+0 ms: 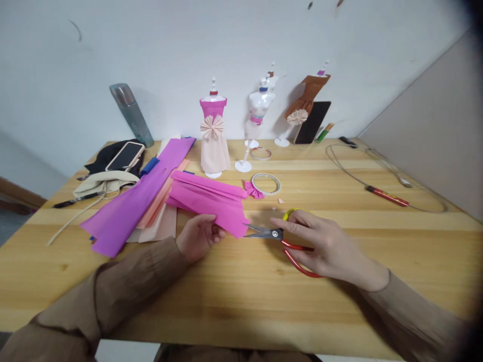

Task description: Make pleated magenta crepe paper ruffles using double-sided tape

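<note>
Brown sleeves [128, 289] come in low over the wooden table [226, 306], both forearms resting near its front edge. From where I stand, the left hand [198, 237] is half curled, its thumb and fingers at the near edge of the pink paper [211, 201], seemingly pinching it. That paper lies mid-table, its left end over some peach sheets [160, 201]. The right hand [328, 246] is partly closed around the red handles of the scissors [277, 234], forefinger stretched out along the top. Their blades stand a little apart, tips at the paper's right corner; whether they grip any of it, I can't tell.

Just beyond sit a tape roll [278, 189] and a pink ruffle [253, 189], touching or nearly so. Purple paper [143, 206] sprawls to the left, near a phone [126, 156]. Farther back stands a dress form in pink [214, 151], then a barer white one [260, 105], and one in brown [307, 95] by a dark slab [316, 123].
</note>
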A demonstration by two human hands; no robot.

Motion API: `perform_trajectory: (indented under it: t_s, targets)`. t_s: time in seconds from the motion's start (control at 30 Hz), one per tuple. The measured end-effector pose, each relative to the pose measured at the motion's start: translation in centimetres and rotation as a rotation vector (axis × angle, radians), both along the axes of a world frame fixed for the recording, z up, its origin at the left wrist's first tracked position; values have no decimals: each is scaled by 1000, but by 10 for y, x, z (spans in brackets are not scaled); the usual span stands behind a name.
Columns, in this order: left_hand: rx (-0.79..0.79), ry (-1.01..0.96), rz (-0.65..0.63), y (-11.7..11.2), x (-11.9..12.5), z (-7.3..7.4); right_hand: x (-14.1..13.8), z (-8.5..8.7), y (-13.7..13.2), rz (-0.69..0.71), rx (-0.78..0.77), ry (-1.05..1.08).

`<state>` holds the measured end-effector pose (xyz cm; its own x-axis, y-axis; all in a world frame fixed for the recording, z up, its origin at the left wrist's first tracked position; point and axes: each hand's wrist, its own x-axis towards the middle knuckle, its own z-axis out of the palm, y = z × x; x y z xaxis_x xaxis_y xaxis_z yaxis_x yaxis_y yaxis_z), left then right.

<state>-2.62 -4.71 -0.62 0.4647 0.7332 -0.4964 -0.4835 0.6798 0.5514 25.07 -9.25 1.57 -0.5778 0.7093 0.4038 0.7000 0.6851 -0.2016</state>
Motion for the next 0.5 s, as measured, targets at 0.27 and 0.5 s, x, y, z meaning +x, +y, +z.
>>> perform_trajectory:
  t_s: [0.27,0.5]
  targets:
    - [-3,9,-15,1,-1,1,2,2,1,0,8,-9]
    - [10,13,-17,1,-1,0,0,1,1,-26,23,0]
